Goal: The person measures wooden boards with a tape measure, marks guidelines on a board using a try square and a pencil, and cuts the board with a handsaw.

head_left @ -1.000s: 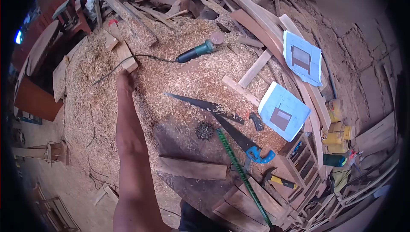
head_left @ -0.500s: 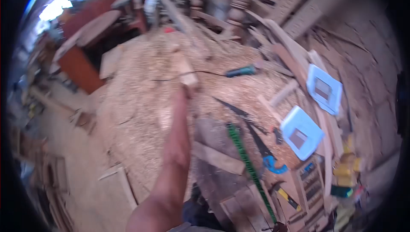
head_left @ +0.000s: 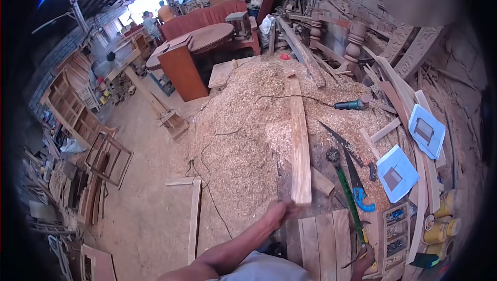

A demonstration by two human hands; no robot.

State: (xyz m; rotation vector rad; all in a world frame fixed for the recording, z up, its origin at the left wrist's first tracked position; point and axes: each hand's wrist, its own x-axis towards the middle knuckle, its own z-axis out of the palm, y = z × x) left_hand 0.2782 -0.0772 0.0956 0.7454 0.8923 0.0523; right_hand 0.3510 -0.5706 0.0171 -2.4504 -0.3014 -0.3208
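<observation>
A long pale wooden plank [head_left: 300, 151] lies lengthwise over the shavings, its near end toward me. My left hand [head_left: 279, 213] is closed at that near end. Low on the right, my right hand [head_left: 365, 257] is closed at the lower end of a long green strip [head_left: 348, 193], and a thin dark stick pokes out of the same hand. Just beyond the strip lies a handsaw with a blue handle [head_left: 364, 201]. Some yellow [head_left: 365, 236] shows beside the right hand, partly covered. Short boards [head_left: 325, 245] lie between my hands.
A heap of wood shavings [head_left: 238, 141] spreads ahead, with a corded green power tool [head_left: 349, 105] on it. Two printed sheets [head_left: 397, 174] lie to the right, near a compartmented box [head_left: 383, 239] and yellow containers [head_left: 440, 229]. Furniture [head_left: 181, 69] and two people stand farther back.
My left hand has come back toward me with the plank, whose near end is now close to my body. The right hand and green strip show more fully. The view has tilted up.
</observation>
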